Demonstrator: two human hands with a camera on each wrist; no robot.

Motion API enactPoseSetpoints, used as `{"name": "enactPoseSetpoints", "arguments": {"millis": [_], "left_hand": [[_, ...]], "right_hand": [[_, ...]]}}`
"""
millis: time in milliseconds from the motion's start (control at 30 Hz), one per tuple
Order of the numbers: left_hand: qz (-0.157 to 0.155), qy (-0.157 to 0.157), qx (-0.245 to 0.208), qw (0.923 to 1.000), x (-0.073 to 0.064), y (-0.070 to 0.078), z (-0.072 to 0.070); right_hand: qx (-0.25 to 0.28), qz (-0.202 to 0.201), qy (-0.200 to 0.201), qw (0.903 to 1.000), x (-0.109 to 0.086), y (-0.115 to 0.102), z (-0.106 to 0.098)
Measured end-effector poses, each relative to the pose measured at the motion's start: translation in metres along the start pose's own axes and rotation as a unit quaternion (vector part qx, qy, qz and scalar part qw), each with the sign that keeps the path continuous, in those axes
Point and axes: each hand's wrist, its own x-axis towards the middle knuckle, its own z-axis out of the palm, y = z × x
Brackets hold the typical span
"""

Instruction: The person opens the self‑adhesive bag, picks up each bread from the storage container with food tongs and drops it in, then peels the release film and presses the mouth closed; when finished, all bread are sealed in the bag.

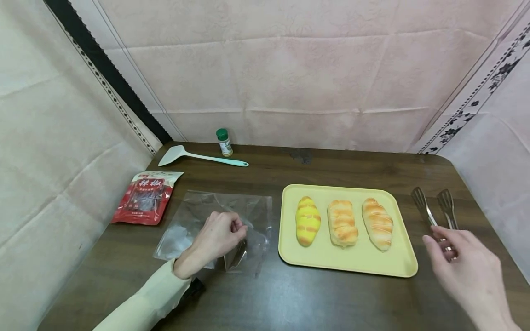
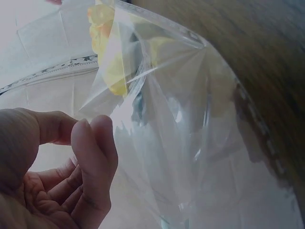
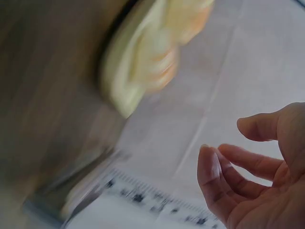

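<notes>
A clear plastic bag [image 1: 254, 209] lies on the left half of the table, its near edge lifted into a gap. Over it, my left hand [image 1: 217, 234] pinches the film between thumb and fingers; in the left wrist view the bag [image 2: 186, 129] spreads out beyond the fingertips. Metal tongs [image 1: 422, 204] with two fork-like heads lie spread at the table's right. My right hand [image 1: 469, 266] hovers over their near end, which it partly hides. In the right wrist view the right hand [image 3: 252, 176] has thumb and fingers apart, with nothing between them.
A yellow tray [image 1: 331, 262] bears a yellow bread [image 1: 308, 221], a rectangular bread [image 1: 342, 223] and an oval bread [image 1: 377, 224]. Left and behind are a red food pouch [image 1: 145, 200], a pale spatula [image 1: 198, 156] and a green-capped shaker [image 1: 224, 142]. Cloth walls enclose the table.
</notes>
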Motion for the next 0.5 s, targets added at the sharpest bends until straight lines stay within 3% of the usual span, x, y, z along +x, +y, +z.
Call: {"name": "enactPoseSetpoints", "arguments": {"millis": [100, 233, 500], "left_hand": [[0.0, 0.002, 0.003, 1.0, 0.0, -0.001, 0.001], [0.002, 0.006, 0.007, 1.0, 0.001, -0.002, 0.002], [0.001, 0.006, 0.003, 1.0, 0.001, -0.004, 0.002]], "right_hand": [[-0.048, 0.066, -0.041, 0.9958, 0.006, 0.023, -0.005], [-0.096, 0.129, -0.112, 0.9807, 0.013, 0.049, -0.009], [-0.137, 0.157, -0.227, 0.9513, 0.019, 0.085, -0.004]]}}
